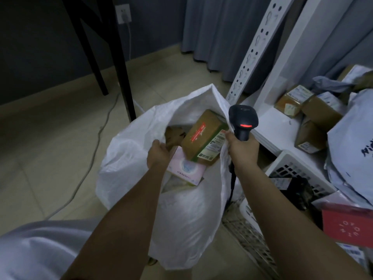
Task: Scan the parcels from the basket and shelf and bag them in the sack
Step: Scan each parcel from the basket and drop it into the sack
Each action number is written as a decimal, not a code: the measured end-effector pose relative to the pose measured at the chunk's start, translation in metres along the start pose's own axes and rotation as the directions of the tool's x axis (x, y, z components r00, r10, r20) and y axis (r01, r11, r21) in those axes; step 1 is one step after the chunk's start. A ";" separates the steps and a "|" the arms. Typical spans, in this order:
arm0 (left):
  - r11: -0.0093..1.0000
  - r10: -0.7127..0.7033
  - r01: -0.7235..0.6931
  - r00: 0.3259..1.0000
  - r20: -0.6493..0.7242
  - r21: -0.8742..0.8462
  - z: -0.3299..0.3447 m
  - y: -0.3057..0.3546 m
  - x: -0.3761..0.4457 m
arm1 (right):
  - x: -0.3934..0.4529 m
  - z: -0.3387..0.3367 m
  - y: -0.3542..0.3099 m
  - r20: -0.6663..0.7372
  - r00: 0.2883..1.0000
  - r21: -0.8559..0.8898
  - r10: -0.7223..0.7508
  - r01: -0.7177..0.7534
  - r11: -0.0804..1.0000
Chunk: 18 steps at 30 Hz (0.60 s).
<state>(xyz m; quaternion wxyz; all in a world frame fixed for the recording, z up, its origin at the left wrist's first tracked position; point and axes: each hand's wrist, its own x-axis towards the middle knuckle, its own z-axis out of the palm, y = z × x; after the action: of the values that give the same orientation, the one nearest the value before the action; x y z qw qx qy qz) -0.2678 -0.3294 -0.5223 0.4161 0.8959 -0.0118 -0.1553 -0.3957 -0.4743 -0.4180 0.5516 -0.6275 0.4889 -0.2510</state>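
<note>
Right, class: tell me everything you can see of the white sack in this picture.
The white sack looks like thin woven plastic, crinkled and slightly translucent. It stands on the tiled floor beside the white shelf, mouth open and facing up. The right hand, which also grips the black scanner, pinches its near rim; the left hand reaches into the mouth. Inside lie a brown carton with a red label, a pink box under it and a crumpled brown parcel.
</note>
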 end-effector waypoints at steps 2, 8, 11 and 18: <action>0.966 0.067 -0.082 0.995 -0.068 -0.244 -0.015 0.027 -0.004 | 0.004 -0.001 -0.001 0.009 1.000 -0.023 0.010 -0.010 1.000; 0.708 0.366 -0.261 0.930 0.025 -0.657 -0.066 0.143 -0.009 | -0.001 -0.013 -0.048 0.037 0.996 0.169 0.076 -0.081 0.982; 0.529 0.471 -0.115 0.864 0.179 -0.841 -0.069 0.198 -0.023 | -0.011 -0.029 -0.091 -0.009 0.999 0.317 -0.032 0.033 0.948; 0.895 0.357 -0.360 0.932 -0.059 -0.262 -0.093 0.204 -0.025 | -0.004 -0.067 -0.090 -0.142 0.981 0.166 -0.130 0.153 0.974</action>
<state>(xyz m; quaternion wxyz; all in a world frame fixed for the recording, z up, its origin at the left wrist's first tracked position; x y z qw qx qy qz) -0.2426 -0.3902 -0.3068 0.5552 0.8143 -0.1533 -0.0721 -0.4241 -0.5084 -0.3146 0.5524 -0.5919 0.4536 -0.3725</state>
